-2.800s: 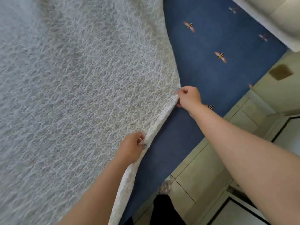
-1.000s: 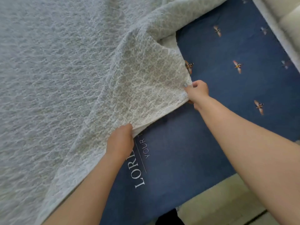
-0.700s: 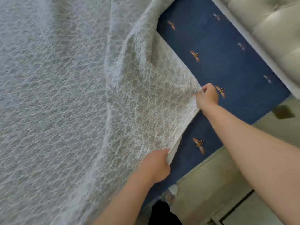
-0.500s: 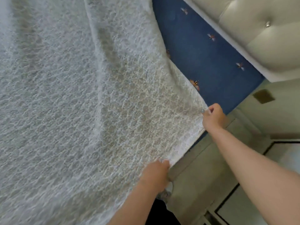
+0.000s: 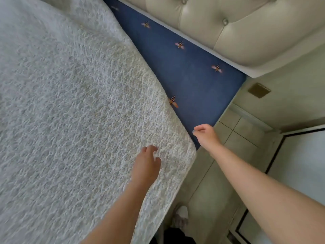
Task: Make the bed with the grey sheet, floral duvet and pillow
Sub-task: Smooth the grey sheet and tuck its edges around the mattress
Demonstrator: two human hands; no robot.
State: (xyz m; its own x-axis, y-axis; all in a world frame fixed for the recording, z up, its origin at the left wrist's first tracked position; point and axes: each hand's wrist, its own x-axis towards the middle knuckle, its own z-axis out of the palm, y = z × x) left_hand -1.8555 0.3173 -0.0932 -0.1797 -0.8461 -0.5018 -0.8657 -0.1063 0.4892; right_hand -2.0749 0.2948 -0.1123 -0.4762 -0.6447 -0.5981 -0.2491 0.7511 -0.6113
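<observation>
The sheet (image 5: 70,103), grey with a raised, lacy texture, is the biggest thing in view. It lies spread over most of the bed, its corner hanging just over the near side edge. I take it for the task's grey sheet, though the weave could pass for a quilted cover.

Beyond its slanting edge a wedge of the blue mattress (image 5: 193,81) shows bare, running up to the cream buttoned headboard (image 5: 228,29). Pale floor tiles (image 5: 242,134) fill the lower right.

By my reading the task is in its first stage. One layer is down and mostly flat, but it does not reach the headboard and sits askew, so it probably needs drawing up and squaring. No floral duvet and no pillow appear anywhere here, so both seem left to do.

Two bare arms reach in. The left hand (image 5: 146,166) hovers over the sheet near its corner, fingers loose and spread, gripping nothing; whether it touches the cloth I cannot tell. The right hand (image 5: 205,136) hangs just beside the corner, over the mattress edge, fingers lightly curled around nothing.

By count: one sheet, one mattress, one headboard, two hands and one light shoe (image 5: 181,215) on the floor. There are four clear bee prints on the blue, with perhaps a blurred fifth near the top.
</observation>
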